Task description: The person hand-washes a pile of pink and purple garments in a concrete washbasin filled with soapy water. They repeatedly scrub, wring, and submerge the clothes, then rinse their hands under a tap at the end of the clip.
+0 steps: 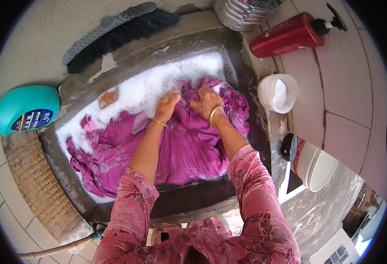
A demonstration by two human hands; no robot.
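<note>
Wet magenta cloth point(186, 148) lies bunched in a concrete wash basin point(213, 198) among white suds point(140, 85). My left hand point(167, 105), with a gold bangle at the wrist, is closed on a fold of the cloth near the middle of the basin. Just right of it, my right hand point(208, 100), also with a bangle, grips the bunched part of the cloth. A small brown piece point(108, 98), whose kind I cannot tell, shows in the foam at the basin's upper left side.
A gray brush head with black bristles point(124, 36) leans behind the basin. To the left are a teal detergent bottle point(28, 102) and a ridged wooden washboard point(41, 184). At right are a red pump bottle point(289, 34), a white plastic tub point(277, 93) and a white bucket point(315, 165).
</note>
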